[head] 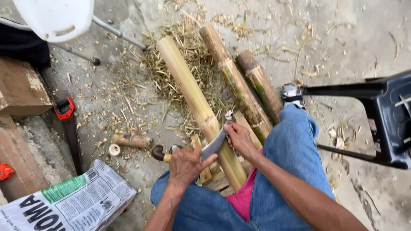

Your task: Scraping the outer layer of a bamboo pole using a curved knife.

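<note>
Pale yellow-green bamboo pole (195, 102) lies on the concrete floor (342, 34), near end propped between the knees. Left hand (186, 164) is wrapped round the handle of a curved steel blade (214, 144); right hand (239, 137) pinches its tip, probably, view is tight. Looks like the scraping step at the node; next move calls for an even two-handed draw along the pole. Two green bamboo poles (239, 81) lie beside it.

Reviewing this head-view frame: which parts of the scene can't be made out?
- Blade: the part near the handle is covered by the left hand; the tip sits under the right hand.
- Peeled bamboo pole: its near end is hidden behind the hands and knees.
- White chair and dark chair: cut off by the frame edges.
- Saw: blade end too dark to trace.
</note>
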